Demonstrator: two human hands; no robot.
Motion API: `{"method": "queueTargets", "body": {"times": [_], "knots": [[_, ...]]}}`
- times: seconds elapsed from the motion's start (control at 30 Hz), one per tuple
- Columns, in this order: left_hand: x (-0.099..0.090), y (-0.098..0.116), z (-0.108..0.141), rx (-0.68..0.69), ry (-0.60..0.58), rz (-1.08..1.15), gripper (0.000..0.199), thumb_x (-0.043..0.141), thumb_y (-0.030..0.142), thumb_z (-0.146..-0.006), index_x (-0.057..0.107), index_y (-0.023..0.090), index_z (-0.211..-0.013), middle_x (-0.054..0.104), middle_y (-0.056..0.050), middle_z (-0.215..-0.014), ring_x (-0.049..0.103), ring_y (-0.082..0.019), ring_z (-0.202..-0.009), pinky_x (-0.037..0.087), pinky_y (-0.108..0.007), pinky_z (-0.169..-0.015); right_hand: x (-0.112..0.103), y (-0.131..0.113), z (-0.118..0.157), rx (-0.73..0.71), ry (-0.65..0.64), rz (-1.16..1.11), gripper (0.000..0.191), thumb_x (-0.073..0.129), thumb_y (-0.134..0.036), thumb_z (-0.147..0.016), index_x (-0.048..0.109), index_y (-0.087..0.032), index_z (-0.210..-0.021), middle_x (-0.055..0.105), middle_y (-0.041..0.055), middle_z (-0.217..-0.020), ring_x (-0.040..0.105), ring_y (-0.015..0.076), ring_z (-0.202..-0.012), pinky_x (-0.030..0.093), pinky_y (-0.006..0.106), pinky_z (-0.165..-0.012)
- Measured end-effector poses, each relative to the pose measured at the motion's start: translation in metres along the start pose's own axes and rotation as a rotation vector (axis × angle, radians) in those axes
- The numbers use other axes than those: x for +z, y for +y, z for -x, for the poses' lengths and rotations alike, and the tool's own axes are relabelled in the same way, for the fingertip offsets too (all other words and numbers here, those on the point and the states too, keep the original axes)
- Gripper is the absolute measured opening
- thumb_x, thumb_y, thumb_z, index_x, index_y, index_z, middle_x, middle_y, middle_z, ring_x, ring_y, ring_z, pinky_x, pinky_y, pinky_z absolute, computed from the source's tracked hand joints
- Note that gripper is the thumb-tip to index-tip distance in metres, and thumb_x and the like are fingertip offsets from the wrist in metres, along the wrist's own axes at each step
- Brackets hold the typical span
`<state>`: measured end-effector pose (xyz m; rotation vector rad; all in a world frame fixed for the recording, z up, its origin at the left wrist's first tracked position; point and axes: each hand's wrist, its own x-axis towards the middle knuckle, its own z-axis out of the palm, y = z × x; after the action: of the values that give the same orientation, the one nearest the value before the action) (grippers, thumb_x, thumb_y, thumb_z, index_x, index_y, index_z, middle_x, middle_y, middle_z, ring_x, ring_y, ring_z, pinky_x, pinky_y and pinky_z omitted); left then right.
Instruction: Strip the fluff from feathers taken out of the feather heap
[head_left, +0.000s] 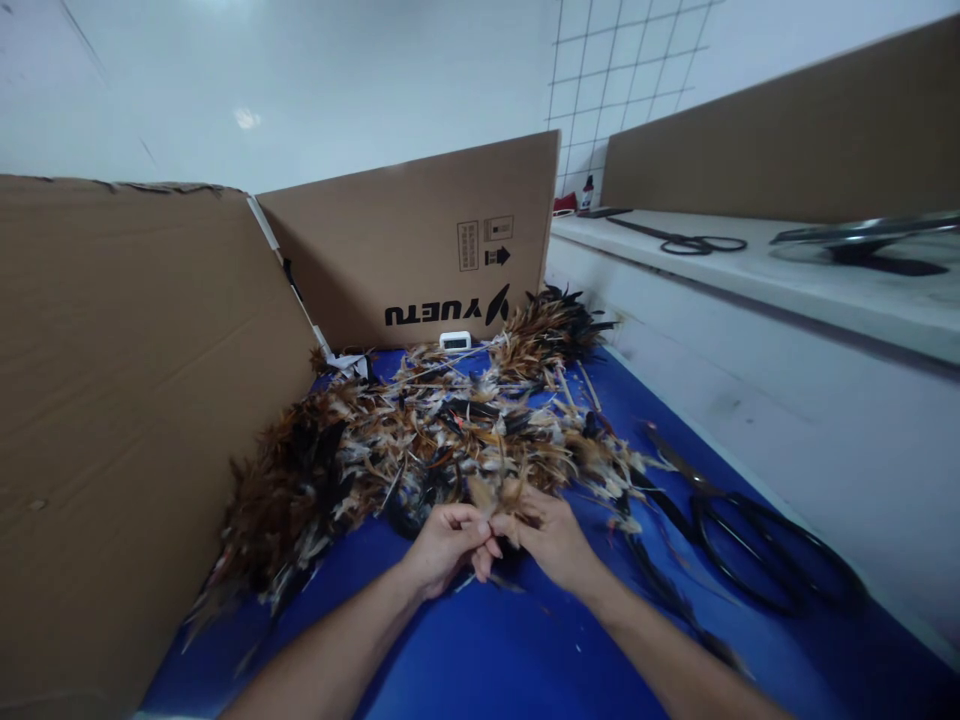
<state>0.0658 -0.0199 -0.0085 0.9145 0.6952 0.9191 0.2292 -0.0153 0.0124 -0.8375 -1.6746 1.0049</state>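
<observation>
Held the left hand [448, 550] at the lower centre of the frame, with the left forearm [337, 635] slanting up from the bottom left and the fingers curled under the thumb. Held the right hand [553, 537] just beside it, back uppermost, with the right forearm [660, 635] slanting up from the bottom right. Pinched a small brown feather tuft [484, 494] between pressed-together fingertips of both hands, at the near edge of the feather heap [424, 425] across mid-frame. Had large scissors [703, 487] lying at the right, on the blue tabletop [480, 665].
</observation>
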Motion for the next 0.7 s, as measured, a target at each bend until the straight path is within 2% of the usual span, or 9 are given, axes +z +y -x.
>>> {"method": "queueTargets", "body": {"times": [0.17,0.3,0.4,0.5,0.6,0.7], "knots": [[0.001,0.0,0.001,0.033,-0.001,-0.013,0.033,0.076,0.036,-0.064,0.065,0.006,-0.074,0.067,-0.008,-0.06,0.058,-0.012,-0.038,0.045,-0.02,-0.037,0.002,0.001,0.0,0.231,0.007,-0.152,0.038,0.061,-0.051,-0.074,0.06,-0.015,-0.059,0.055,-0.0003,-0.055,0.048,0.0118,-0.055,0.038,0.024,-0.053],[0.0,-0.002,0.0,0.062,0.01,-0.042,0.034,0.076,0.038,-0.063,0.065,0.006,-0.069,0.066,-0.008,-0.058,0.057,-0.012,-0.037,0.044,-0.02,-0.036,0.007,0.001,0.002,0.291,0.025,-0.244,0.043,0.065,-0.053,-0.068,0.052,-0.016,-0.051,0.055,-0.0005,-0.053,0.048,0.011,-0.054,0.037,0.024,-0.053],[0.0,-0.003,0.0,0.072,0.02,-0.064,0.037,0.076,0.041,-0.062,0.064,0.006,-0.067,0.066,-0.008,-0.057,0.056,-0.012,-0.036,0.043,-0.019,-0.036,0.009,0.003,0.003,0.302,0.015,-0.274,0.043,0.066,-0.051,-0.069,0.049,-0.016,-0.049,0.056,-0.0004,-0.052,0.048,0.0109,-0.054,0.038,0.024,-0.054],[-0.001,-0.003,-0.001,0.07,0.029,-0.087,0.035,0.074,0.04,-0.064,0.064,0.006,-0.065,0.065,-0.007,-0.056,0.056,-0.011,-0.036,0.042,-0.019,-0.036,0.009,0.008,0.003,0.295,0.002,-0.261,0.039,0.065,-0.047,-0.072,0.052,-0.016,-0.051,0.057,-0.0002,-0.052,0.048,0.0108,-0.053,0.038,0.023,-0.054],[-0.001,-0.003,0.0,0.07,0.023,-0.084,0.033,0.072,0.038,-0.068,0.063,0.007,-0.064,0.064,-0.006,-0.054,0.055,-0.01,-0.036,0.042,-0.018,-0.036,0.006,0.01,0.003,0.239,0.011,-0.172,0.037,0.063,-0.045,-0.074,0.058,-0.016,-0.053,0.057,-0.0001,-0.053,0.049,0.0111,-0.054,0.039,0.023,-0.054],[-0.001,-0.002,0.001,0.052,-0.004,-0.059,0.033,0.07,0.038,-0.07,0.064,0.006,-0.065,0.064,-0.007,-0.055,0.056,-0.01,-0.038,0.043,-0.019,-0.038,0.004,0.007,0.002,0.163,0.012,-0.068,0.037,0.06,-0.045,-0.077,0.062,-0.016,-0.053,0.061,0.0023,-0.062,0.054,0.0134,-0.062,0.042,0.024,-0.058]]}}
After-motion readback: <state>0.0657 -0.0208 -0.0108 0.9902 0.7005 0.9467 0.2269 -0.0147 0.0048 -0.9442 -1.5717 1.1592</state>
